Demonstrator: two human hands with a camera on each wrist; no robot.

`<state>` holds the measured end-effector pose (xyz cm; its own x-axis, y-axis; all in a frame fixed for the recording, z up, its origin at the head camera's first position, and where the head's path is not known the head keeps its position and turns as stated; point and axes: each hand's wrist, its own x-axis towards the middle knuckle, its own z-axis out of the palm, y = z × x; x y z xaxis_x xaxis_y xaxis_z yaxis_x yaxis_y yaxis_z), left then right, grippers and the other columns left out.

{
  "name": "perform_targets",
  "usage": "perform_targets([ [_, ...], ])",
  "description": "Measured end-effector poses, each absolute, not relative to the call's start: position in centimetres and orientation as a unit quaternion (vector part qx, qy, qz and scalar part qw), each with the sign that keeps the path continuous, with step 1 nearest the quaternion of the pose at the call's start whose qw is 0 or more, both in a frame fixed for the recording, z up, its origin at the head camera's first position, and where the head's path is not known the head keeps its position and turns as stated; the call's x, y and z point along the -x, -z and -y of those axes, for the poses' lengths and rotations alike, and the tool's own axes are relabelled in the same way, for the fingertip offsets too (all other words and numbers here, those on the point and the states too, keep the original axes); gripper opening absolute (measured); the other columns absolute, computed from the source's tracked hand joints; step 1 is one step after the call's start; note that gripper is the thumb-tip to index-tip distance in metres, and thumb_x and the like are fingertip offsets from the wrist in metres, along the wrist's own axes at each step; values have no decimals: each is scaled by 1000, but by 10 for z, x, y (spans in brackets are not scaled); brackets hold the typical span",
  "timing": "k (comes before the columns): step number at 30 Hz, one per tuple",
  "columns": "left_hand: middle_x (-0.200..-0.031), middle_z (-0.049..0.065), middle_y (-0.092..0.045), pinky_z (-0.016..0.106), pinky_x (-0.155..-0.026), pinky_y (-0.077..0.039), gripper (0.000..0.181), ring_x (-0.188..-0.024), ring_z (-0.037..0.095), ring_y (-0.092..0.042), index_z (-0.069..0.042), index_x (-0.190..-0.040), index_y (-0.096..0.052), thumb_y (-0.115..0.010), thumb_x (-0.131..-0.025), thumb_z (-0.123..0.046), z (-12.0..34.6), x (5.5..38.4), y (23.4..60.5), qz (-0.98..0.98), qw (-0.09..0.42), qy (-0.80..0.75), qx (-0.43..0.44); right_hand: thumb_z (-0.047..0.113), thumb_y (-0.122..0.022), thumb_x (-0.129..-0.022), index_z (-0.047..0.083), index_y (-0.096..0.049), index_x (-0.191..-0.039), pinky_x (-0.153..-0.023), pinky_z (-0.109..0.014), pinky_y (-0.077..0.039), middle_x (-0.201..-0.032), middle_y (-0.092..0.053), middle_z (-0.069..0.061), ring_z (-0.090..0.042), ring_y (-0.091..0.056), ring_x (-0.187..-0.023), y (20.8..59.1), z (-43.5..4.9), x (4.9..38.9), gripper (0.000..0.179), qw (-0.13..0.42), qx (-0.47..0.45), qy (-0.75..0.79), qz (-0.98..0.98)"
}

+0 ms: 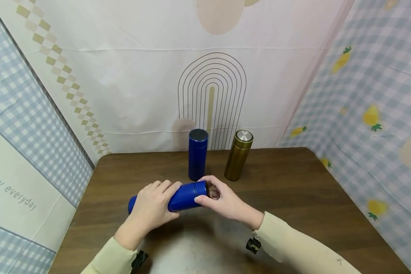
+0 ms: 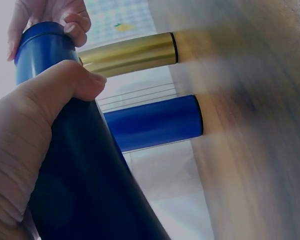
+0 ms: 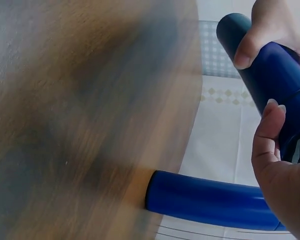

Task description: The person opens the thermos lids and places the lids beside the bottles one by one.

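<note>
A blue thermos (image 1: 186, 196) is held tilted nearly on its side above the table, its lid end toward the right. My left hand (image 1: 155, 201) wraps around its body, the thumb lying along the near side in the left wrist view. At the lid end, my right hand (image 1: 220, 198) grips the blue cap with thumb and fingers. Behind them a second blue thermos (image 1: 198, 156) stands upright on the table. To its right stands a gold thermos (image 1: 239, 156) with a silver-topped lid. The palm side of the left hand is hidden.
The brown wooden table (image 1: 294, 182) reaches back to a white patterned cloth (image 1: 140, 95). Blue checked cloths hang at both sides, the right-hand cloth (image 1: 370, 91) printed with pineapples. Dark wrist straps show under both sleeves.
</note>
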<state>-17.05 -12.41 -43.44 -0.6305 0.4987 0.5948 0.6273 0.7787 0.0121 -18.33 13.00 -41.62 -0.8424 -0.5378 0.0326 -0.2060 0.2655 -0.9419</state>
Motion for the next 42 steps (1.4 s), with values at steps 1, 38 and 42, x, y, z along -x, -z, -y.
perform_targets([
  [1, -95, 0, -64, 38, -67, -54, 75, -78, 22, -60, -17, -118, -64, -84, -54, -49, 124, 171, 434, 898, 286, 112, 314, 30, -69, -90, 25, -48, -129, -79, -33, -55, -124, -54, -6, -21, -63, -99, 417, -131, 183, 44, 139, 247, 547, -787],
  [38, -108, 4, -67, 42, -83, -51, 73, -95, 25, -61, -11, -121, -63, -87, -58, -40, 120, 176, 434, 914, 238, 100, 312, 40, -67, -90, 25, -50, -127, -73, -33, -53, -110, -58, -3, -18, -59, -89, 421, -136, 184, 43, 132, 234, 502, -822],
  [42, -107, 3, -68, 43, -85, -51, 73, -94, 23, -63, -12, -121, -63, -86, -58, -41, 122, 174, 434, 922, 202, 130, 305, 38, -71, -88, 26, -46, -132, -75, -35, -53, -116, -53, 1, -17, -56, -94, 419, -138, 184, 52, 90, 301, 449, -837],
])
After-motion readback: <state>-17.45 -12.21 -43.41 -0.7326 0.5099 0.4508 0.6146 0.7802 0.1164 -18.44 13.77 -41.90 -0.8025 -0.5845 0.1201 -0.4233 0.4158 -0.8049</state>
